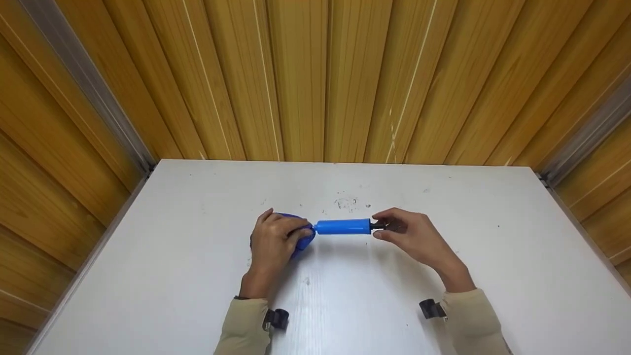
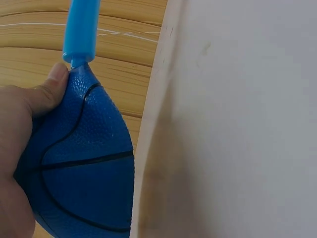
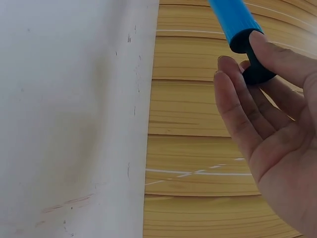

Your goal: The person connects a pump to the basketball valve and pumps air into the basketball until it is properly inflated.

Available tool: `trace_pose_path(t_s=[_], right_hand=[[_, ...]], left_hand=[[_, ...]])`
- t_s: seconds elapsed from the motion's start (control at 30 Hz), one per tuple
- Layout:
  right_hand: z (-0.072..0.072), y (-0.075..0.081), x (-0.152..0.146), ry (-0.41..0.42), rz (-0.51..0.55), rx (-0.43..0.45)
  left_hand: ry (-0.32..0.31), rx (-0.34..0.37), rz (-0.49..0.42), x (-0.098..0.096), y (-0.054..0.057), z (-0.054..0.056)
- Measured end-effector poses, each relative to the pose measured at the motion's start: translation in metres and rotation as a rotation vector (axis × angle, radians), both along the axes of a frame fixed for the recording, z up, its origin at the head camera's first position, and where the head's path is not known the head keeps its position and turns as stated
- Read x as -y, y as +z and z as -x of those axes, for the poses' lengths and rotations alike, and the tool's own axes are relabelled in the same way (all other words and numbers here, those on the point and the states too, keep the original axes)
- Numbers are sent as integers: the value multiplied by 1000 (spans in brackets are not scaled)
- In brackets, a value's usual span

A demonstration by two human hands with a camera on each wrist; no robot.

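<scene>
My left hand (image 1: pixel 272 242) grips a partly collapsed blue basketball (image 2: pixel 94 193) with black seam lines, its thumb close to the pointed end in the left wrist view. A blue hand pump (image 1: pixel 342 227) extends sideways from that point, its narrow tip meeting the ball. My right hand (image 1: pixel 416 237) holds the pump's black handle (image 3: pixel 258 74) between thumb and curled fingers. A short stretch of black rod shows between barrel and handle. Both hands are above the table, and part of the ball is hidden behind the left hand in the head view.
The white table (image 1: pixel 197 276) carries small dark marks and scuffs near its middle. Behind it stands a wood-patterned panel wall (image 1: pixel 296 84), with more panels at both sides. Each sleeve has a black wrist camera (image 1: pixel 280 319) strapped on.
</scene>
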State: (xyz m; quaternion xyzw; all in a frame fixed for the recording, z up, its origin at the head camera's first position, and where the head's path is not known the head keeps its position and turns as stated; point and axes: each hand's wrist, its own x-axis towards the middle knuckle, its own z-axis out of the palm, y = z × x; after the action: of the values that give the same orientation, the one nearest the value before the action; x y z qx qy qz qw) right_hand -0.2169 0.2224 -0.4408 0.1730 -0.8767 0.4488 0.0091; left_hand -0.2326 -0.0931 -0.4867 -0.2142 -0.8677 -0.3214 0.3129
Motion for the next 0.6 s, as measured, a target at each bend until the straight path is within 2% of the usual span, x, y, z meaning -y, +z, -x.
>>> trace_pose_path(t_s=[0.23,0.37,0.47,0.6], right_hand=[[0,-1,3,7,6,15],[-1,-1,5,11,25,23],[-1,0,7,17,48,23],[-2,0,8,23,73,22]], left_hand=[[-41,62,13,1,-3,0],[-81,0,-41,-3,2,0],[-87,-53,-102,-8,9,-2],[-111,-31,-124,-18,12,-6]])
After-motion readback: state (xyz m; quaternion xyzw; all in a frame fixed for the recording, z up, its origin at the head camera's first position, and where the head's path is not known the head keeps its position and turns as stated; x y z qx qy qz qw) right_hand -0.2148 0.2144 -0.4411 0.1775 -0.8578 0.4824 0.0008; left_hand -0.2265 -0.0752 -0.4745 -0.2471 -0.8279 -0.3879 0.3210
